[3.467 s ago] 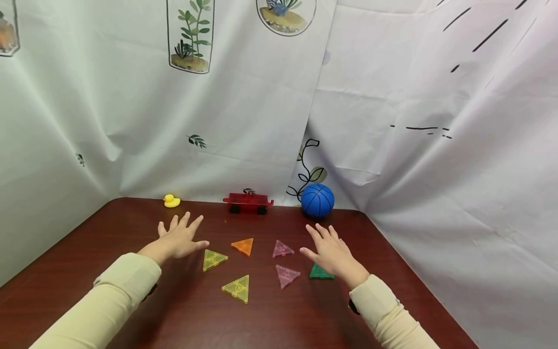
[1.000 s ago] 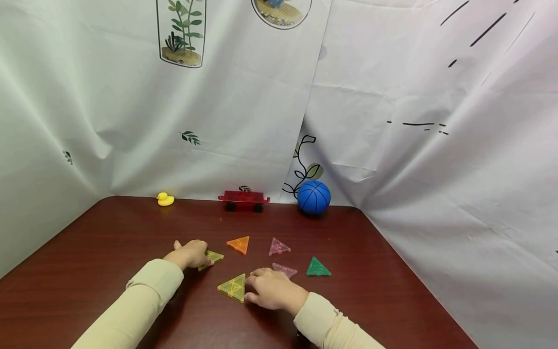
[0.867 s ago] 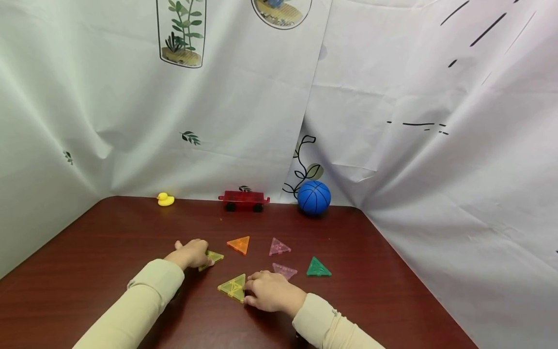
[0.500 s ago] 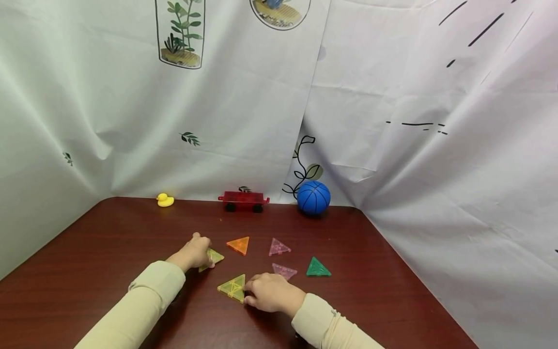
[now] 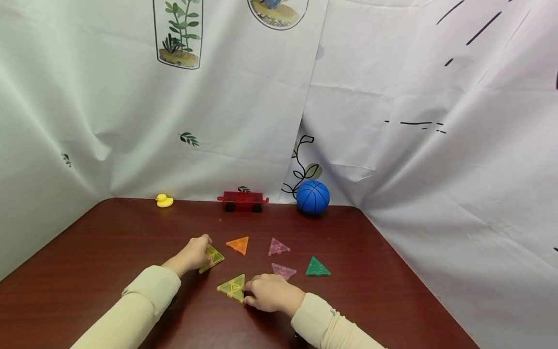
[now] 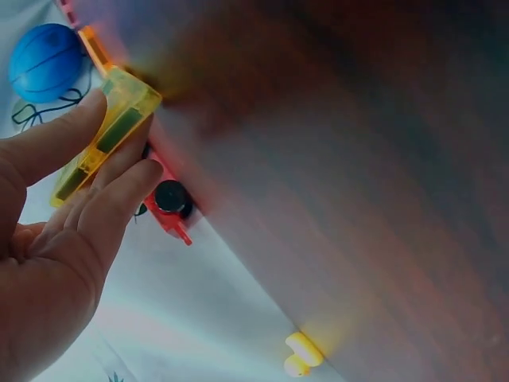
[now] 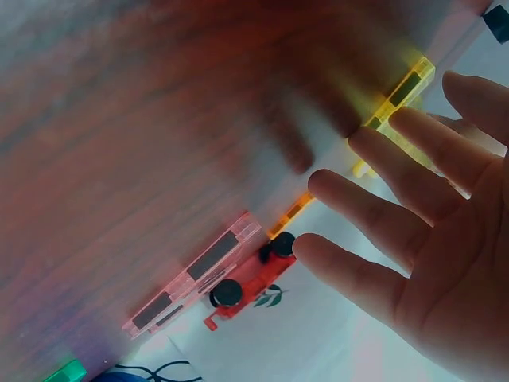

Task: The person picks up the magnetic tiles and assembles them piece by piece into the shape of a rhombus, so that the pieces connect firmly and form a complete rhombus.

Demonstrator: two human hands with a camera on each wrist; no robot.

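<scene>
My left hand (image 5: 194, 253) pinches a yellow triangular magnetic tile (image 5: 212, 258) between thumb and fingers. In the left wrist view this tile (image 6: 119, 119) is tilted, thumb on one face and fingers behind it. A second yellow triangular tile (image 5: 234, 288) lies flat nearer the front. At its right edge is my right hand (image 5: 271, 292), fingertips touching or very close to it. The right wrist view shows that hand (image 7: 429, 215) with its fingers extended and spread beside the tile (image 7: 402, 95).
An orange triangle tile (image 5: 239, 245), two pink ones (image 5: 278, 247) and a green one (image 5: 317, 267) lie on the dark red table (image 5: 109, 237). Along the back edge are a yellow duck (image 5: 164, 200), a red wheeled base (image 5: 242, 200) and a blue ball (image 5: 313, 197), before a white curtain (image 5: 235, 116).
Both hands have come down from above the table to the yellow tiles. Over the last second the left fingers have closed on the left tile and tilted it; the right hand has barely moved.
</scene>
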